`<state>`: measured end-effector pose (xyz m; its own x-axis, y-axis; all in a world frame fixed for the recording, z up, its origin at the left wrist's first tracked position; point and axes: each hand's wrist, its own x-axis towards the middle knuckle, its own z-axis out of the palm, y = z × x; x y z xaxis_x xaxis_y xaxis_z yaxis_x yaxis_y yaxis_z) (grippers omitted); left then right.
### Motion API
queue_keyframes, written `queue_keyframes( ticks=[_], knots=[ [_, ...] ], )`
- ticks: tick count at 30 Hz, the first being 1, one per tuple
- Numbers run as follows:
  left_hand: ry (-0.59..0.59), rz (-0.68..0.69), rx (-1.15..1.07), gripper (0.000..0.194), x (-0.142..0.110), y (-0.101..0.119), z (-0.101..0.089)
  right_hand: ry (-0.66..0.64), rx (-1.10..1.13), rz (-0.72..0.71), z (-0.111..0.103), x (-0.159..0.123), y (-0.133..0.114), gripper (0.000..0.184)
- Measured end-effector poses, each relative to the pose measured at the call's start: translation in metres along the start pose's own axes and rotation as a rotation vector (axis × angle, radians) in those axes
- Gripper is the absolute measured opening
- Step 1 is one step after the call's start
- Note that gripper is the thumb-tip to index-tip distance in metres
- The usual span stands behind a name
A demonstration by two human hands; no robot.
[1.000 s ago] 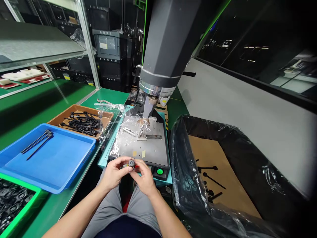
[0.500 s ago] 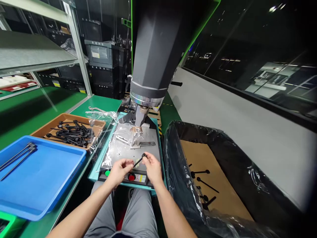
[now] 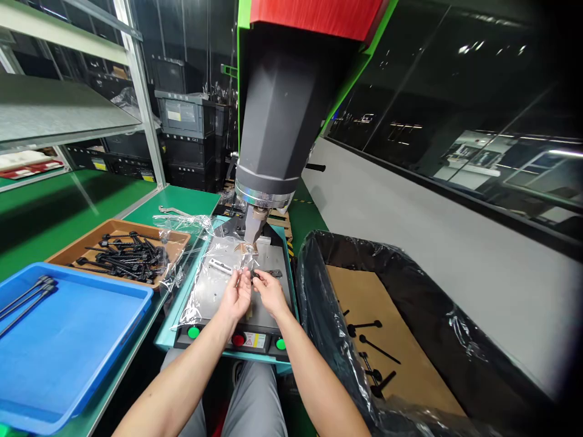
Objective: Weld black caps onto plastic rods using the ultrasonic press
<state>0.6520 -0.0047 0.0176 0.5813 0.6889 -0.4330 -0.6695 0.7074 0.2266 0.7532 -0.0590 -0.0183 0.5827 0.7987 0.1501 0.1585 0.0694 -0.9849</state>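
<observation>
My right hand (image 3: 269, 291) pinches a black rod with a knobbed end (image 3: 254, 275), mostly hidden by the fingers. Close against it, my left hand (image 3: 237, 295) has its fingers curled together at the same spot; what lies between them is hidden. Both hands are over the metal plate (image 3: 214, 303) of a press-like machine, right at the small metal fixture (image 3: 248, 258) under the machine's tapered tool head (image 3: 254, 226). Clear plastic film (image 3: 194, 306) covers the plate's left side.
A brown tray (image 3: 59, 258) of black knobbed rods and a blue tray (image 3: 91, 340) with a few rods stand left. At right, a bin lined with black plastic (image 3: 314, 291) holds cardboard (image 3: 410, 358) and several rods. Green buttons (image 3: 194, 332) and a red button (image 3: 238, 338) line the machine's front.
Both hands have moved forward from the plate's front edge to the fixture, carrying the black rod. Earlier its knob faced up between my fingers; then it was held slanted between both hands.
</observation>
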Motion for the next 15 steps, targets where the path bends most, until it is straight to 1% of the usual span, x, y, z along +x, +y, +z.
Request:
queue_keyframes(
  ticks=[3,6,8,12,15],
  knots=[
    [-0.013,0.054,0.040,0.010,-0.001,0.006,0.003,-0.030,0.029,-0.030,0.007,0.003,-0.005,0.036],
    [-0.044,0.125,0.102,0.005,-0.005,0.012,0.007,-0.025,0.010,-0.100,0.014,0.009,-0.012,0.032],
    [-0.062,0.159,0.148,0.006,-0.007,0.015,0.011,0.015,-0.048,-0.150,0.016,0.014,-0.019,0.032],
    [-0.087,0.184,0.237,0.006,-0.011,0.022,0.020,0.123,-0.229,-0.245,0.016,0.025,-0.036,0.031],
    [-0.096,0.203,0.283,0.004,-0.012,0.026,0.024,0.155,-0.286,-0.286,0.015,0.033,-0.046,0.032]
  ],
)
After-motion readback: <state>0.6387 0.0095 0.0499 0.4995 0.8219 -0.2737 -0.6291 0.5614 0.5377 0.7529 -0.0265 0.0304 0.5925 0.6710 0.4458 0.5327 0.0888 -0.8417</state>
